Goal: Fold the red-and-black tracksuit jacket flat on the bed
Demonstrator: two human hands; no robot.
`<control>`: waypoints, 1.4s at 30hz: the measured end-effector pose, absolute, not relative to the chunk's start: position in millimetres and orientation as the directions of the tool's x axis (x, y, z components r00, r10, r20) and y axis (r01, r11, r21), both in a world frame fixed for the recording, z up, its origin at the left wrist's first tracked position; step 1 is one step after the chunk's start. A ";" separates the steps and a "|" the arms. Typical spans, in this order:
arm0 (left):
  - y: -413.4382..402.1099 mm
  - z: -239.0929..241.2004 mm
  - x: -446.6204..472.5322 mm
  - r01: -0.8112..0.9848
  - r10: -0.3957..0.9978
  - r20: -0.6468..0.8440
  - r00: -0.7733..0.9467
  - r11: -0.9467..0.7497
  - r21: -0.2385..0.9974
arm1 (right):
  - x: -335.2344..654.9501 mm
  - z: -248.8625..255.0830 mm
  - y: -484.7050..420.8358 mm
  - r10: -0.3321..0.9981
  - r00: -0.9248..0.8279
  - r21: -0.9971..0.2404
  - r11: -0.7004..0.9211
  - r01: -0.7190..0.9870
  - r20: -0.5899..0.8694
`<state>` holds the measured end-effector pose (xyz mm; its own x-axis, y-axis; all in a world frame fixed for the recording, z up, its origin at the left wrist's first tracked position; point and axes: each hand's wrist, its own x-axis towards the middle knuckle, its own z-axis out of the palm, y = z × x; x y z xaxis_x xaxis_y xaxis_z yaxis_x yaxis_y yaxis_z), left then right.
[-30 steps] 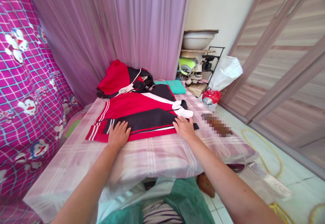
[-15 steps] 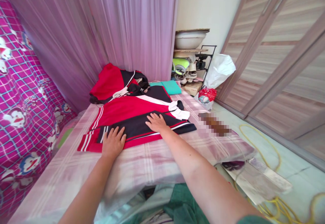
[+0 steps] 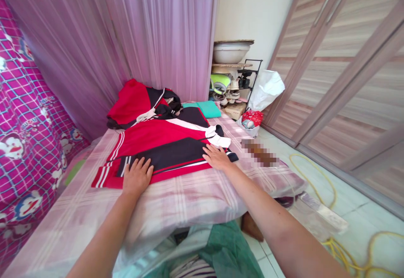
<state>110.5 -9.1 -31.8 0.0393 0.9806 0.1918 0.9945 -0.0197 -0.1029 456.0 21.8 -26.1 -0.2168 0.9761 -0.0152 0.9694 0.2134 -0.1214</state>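
Observation:
A red, black and white jacket [image 3: 158, 137] lies flat on the plaid-covered table [image 3: 176, 196], one dark sleeve [image 3: 170, 154] laid along its near side. My left hand [image 3: 137, 176] rests flat near the striped cuff at the left, fingers spread. Toward the white collar, my right hand [image 3: 217, 157] lies with its fingers stretched over the sleeve's shoulder end. Neither hand grips the cloth. Behind the jacket is a crumpled red and black garment [image 3: 131, 103]. A folded turquoise cloth [image 3: 206, 109] sits at the far right of it.
A blurred-out brown item [image 3: 260, 154] is at the table's right side. Beyond stand a shoe rack [image 3: 251, 80] and a white bag [image 3: 267, 88]. A purple curtain [image 3: 164, 34] hangs behind; a wardrobe [image 3: 328, 63] is at right. Yellow cable [image 3: 341, 257] lies on the floor.
My right hand has slid right along the dark sleeve, from its middle to the shoulder end near the collar. My left hand stays by the cuff. The view has shifted slightly.

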 end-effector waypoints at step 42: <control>9.3 -26.5 97.2 0.992 0.983 0.145 0.114 -0.105 -0.072 | 466.1 -48.7 24.6 0.941 -0.316 -0.048 0.324 0.945 0.121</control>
